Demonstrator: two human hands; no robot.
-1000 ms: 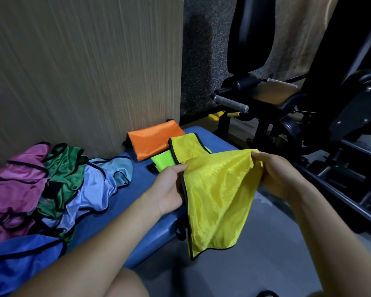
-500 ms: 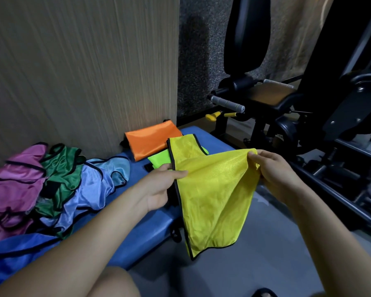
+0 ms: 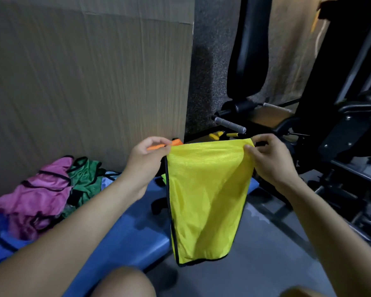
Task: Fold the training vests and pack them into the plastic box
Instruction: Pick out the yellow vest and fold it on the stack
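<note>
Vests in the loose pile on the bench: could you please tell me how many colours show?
3: pink vest leftmost, green vest beside it, blue vest nearest the camera; others may be hidden.

The yellow vest [image 3: 206, 196] is thin mesh with black trim along its left and bottom edges. It hangs in the air, doubled over, its top fold stretched level and its lower part drooping in soft creases above the floor, in front of the bench end. The orange vest [image 3: 176, 142] shows only as a small strip just behind the yellow one's top left corner. The pink vest [image 3: 36, 189] lies crumpled at the left on the bench against the wall, black-trimmed. The green vest [image 3: 85, 183] lies bunched just beside it, touching it on the right. A blue vest [image 3: 0, 241] lies below the pink one, partly under it.
</note>
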